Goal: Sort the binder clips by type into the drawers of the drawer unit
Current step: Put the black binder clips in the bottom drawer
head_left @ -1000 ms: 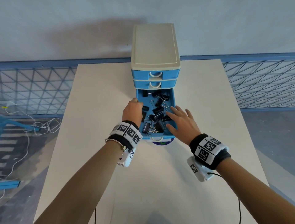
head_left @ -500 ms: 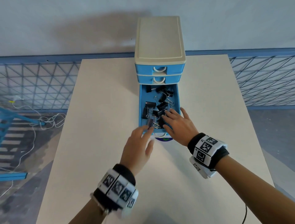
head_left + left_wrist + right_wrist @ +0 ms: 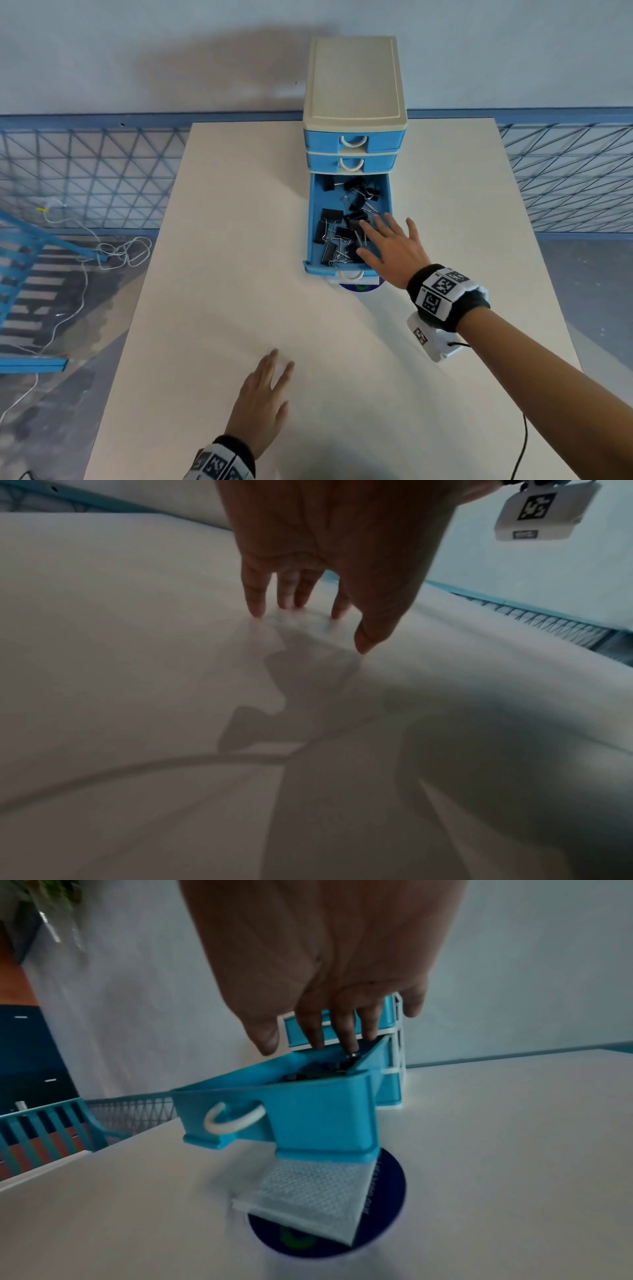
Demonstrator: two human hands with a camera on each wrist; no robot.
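A blue drawer unit [image 3: 354,102] with a cream top stands at the table's far middle. Its two upper drawers are closed and the bottom drawer [image 3: 312,219] [image 3: 318,1118] is pulled out, holding several black binder clips [image 3: 337,233]. My right hand [image 3: 387,246] [image 3: 329,1010] reaches into the drawer's right side with fingers spread, the fingertips down among the clips. My left hand [image 3: 263,397] [image 3: 308,599] lies flat and empty on the bare table near the front edge, fingers straight.
A dark blue round disc [image 3: 329,1204] with a white mesh pad [image 3: 308,1188] lies under the open drawer's front. A blue wire fence [image 3: 85,178] borders the table's far side. Cables [image 3: 116,250] lie on the floor at left.
My left hand has drawn back from the drawer's left side to the near part of the table. My right hand stays in the drawer with its fingers spread wider.
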